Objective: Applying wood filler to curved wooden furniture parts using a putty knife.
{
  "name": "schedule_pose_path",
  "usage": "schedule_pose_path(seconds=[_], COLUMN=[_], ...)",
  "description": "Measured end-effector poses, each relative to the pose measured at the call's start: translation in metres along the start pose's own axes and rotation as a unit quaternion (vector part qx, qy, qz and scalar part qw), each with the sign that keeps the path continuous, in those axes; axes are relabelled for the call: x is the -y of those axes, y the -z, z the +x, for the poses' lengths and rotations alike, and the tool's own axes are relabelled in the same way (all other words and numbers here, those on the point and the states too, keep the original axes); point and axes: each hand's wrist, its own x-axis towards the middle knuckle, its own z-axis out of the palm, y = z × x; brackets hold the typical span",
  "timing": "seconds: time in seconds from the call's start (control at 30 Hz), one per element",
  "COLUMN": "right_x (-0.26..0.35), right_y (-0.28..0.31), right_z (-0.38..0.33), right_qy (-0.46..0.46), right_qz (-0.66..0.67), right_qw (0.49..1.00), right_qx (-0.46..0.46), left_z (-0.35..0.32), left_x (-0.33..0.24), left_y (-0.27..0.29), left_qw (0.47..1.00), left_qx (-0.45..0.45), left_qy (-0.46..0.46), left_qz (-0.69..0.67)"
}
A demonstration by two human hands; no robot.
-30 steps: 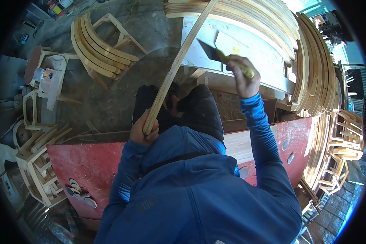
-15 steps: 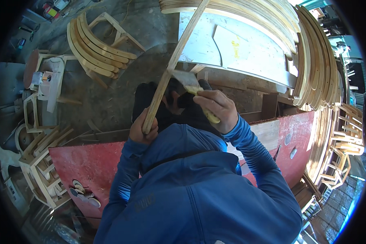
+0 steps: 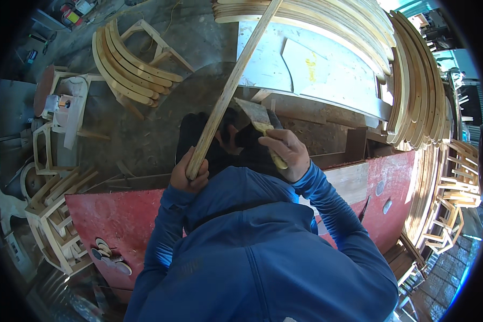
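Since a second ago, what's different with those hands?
The right hand drew the putty knife leftward and back, away from the white board. Nothing was let go; the left hand still grips the wooden strip.

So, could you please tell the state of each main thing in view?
Left hand: closed on strip
Strip: slanted, held near one end
Right hand: closed on scraper
Scraper: blade toward strip; contact unclear
Curved pieces: stacked
White sheet: lying flat, yellow-marked
Red board: surface marked

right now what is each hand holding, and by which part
Left hand: long, narrow brown wooden strip, near end. Right hand: flat grey-bladed tool, by its yellowish handle.
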Motion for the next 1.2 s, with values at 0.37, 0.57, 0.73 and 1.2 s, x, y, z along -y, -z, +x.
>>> schedule_pose_path(seconds=[0.37, 0.57, 0.73, 1.2], right_x=[-0.011, -0.01, -0.003, -0.121], right_y=[-0.032, -0.046, -0.007, -0.059], right_z=[0.03, 0.007, -0.011, 0.047], right_qy=[0.047, 0.074, 0.025, -0.359], right_qz=[-0.068, -0.087, -0.013, 0.679], right_qw=[0.995, 0.993, 0.999, 0.572], right_qx=[-0.054, -0.011, -0.018, -0.289], left_z=[-0.015, -0.021, -0.017, -0.019], left_x=[-0.001, 0.002, -0.001, 0.001], left_y=[-0.02, -0.026, -0.022, -0.022], left_qw=[0.997, 0.99, 0.993, 0.991], left_qx=[0.013, 0.072, 0.054, 0.073], left_qy=[0.005, -0.001, -0.004, 0.008], left_qz=[-0.074, -0.123, -0.102, -0.109])
